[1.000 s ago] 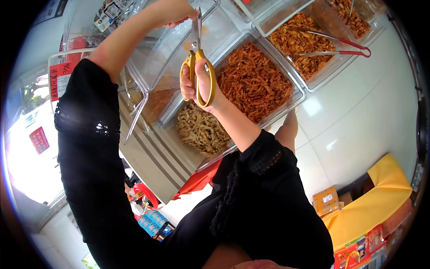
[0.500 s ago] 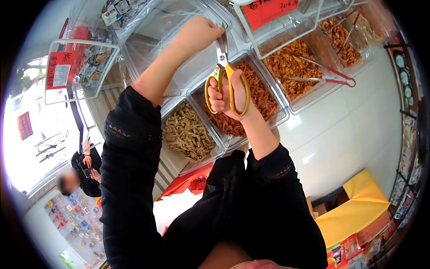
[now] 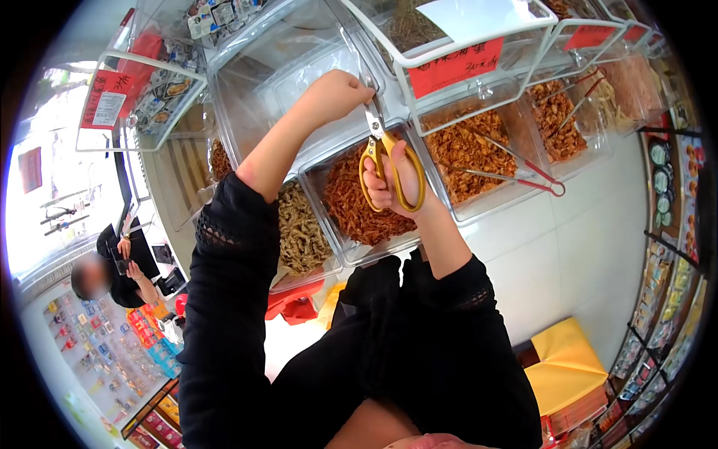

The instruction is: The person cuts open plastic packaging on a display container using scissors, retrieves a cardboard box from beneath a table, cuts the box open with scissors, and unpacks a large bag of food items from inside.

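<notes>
Yellow-handled scissors (image 3: 375, 118) are held in my right hand (image 3: 398, 179), with fingers in the handle loops and the blades pointing up and nearly together. My left hand (image 3: 334, 97) is closed beside the blades, its fingertips close to them; what it pinches, if anything, is too small to tell. Under my right hand is a clear bin of reddish-brown dried food (image 3: 351, 202). To its left lies a bin of greenish-brown dried food (image 3: 301, 232). Behind my left hand is a large clear plastic container (image 3: 262, 82).
Metal tongs with red handles (image 3: 516, 176) rest in a bin of orange-brown food (image 3: 471, 150). White-framed clear lids with red price labels (image 3: 456, 67) stand above the bins. Another person (image 3: 123, 269) is at the far left. A yellow cloth (image 3: 565, 367) lies lower right.
The view has shifted, bringing more lids, shelves and the other person into sight. My left hand and the scissors sit lower in the view; the blades look closer together than a second ago.
</notes>
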`<act>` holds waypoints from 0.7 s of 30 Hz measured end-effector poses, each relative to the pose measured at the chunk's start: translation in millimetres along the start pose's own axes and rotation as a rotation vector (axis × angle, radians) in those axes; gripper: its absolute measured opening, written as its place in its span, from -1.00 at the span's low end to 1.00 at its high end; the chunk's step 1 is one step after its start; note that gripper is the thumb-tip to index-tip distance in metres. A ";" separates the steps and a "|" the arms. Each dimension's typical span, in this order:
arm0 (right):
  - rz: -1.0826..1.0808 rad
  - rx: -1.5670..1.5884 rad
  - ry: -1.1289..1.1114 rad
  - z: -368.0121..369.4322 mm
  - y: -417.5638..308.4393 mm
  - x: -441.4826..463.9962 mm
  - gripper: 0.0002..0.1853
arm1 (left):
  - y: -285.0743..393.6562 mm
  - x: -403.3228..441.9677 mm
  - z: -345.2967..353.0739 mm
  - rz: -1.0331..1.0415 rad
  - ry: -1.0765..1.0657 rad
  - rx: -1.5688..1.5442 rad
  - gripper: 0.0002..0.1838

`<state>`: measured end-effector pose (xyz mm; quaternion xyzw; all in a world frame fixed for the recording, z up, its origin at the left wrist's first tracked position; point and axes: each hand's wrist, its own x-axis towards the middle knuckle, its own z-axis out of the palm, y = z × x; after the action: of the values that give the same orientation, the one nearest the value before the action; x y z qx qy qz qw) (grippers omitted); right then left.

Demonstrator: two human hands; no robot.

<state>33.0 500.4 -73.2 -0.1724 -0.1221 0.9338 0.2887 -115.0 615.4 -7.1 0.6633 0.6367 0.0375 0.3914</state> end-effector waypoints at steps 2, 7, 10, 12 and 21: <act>0.078 0.026 -0.013 -4.8 -11.6 -5.3 -0.33 | -1.5 0.4 1.1 -0.073 -0.017 -0.140 -0.67; 0.290 0.242 -0.081 -8.8 -31.4 -21.5 -0.27 | 11.9 -10.8 7.1 -0.155 -0.012 -0.232 -0.70; 0.316 0.218 -0.068 -9.4 -38.9 -23.0 -0.25 | 8.8 -13.7 20.4 -0.124 0.043 -0.224 -0.67; 0.323 0.141 -0.081 -12.8 -43.0 -20.0 -0.26 | 10.7 -16.9 20.9 -0.174 0.046 -0.304 -0.67; 0.378 0.043 -0.095 -24.4 -49.2 -8.5 -0.37 | 5.8 -30.4 22.3 -0.308 0.067 -0.528 -0.74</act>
<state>73.6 538.1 -77.2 -0.1417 -0.0811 0.9809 0.1058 -103.6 579.1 -5.6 0.4326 0.7106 0.1636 0.5302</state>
